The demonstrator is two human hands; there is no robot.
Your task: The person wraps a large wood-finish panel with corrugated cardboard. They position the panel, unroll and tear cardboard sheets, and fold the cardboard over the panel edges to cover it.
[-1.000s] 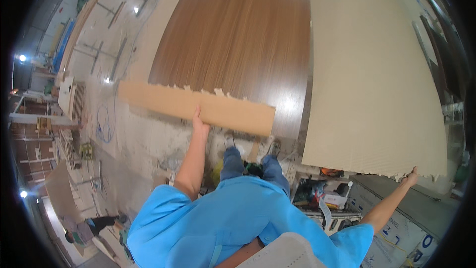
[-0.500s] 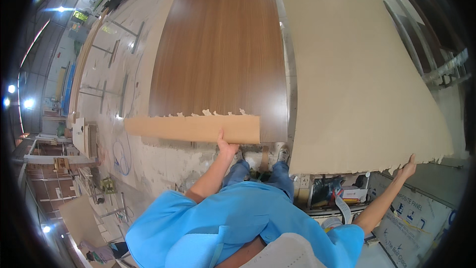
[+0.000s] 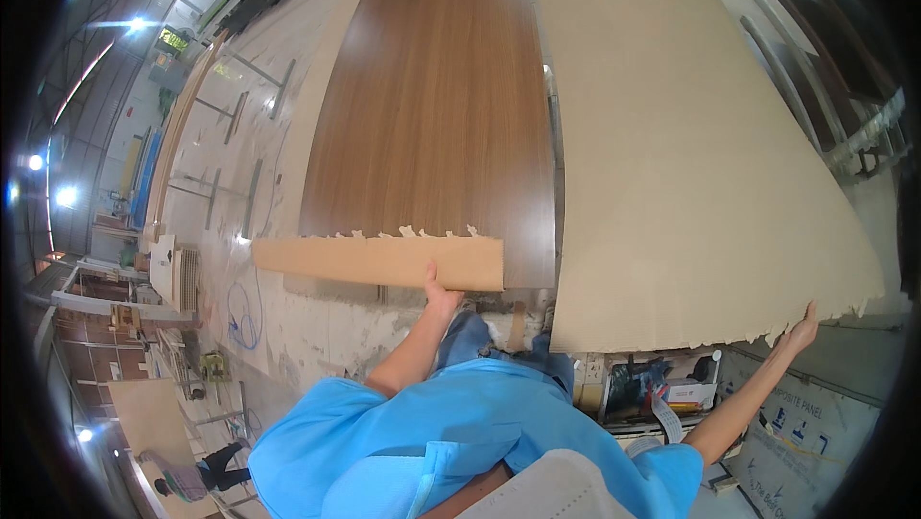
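Observation:
A long brown wood-grain panel [image 3: 432, 106] lies in front of me. Across its near end runs a folded-over strip of brown cardboard [image 3: 374, 262] with a ragged torn edge. My left hand [image 3: 441, 291] grips the strip's lower edge, its thumb on top and the other fingers hidden beneath. To the right spreads a large tan cardboard sheet [image 3: 691, 154], its near edge also torn. My right hand [image 3: 799, 329], arm stretched out, is closed on that edge close to the sheet's near right corner.
Below the sheet stands an open box [image 3: 691, 389] of odds and ends, beside a printed white panel [image 3: 806, 442]. Dark curved boards [image 3: 815, 39] stand at far right. Metal floor frames [image 3: 254, 198] and a blue hose [image 3: 247, 313] lie left; a person [image 3: 192, 476] is at lower left.
The large sheet has shifted left, narrowing the gap beside the wood-grain panel. Both hands keep their holds. The whole view has moved slightly, and my shoes are now mostly hidden.

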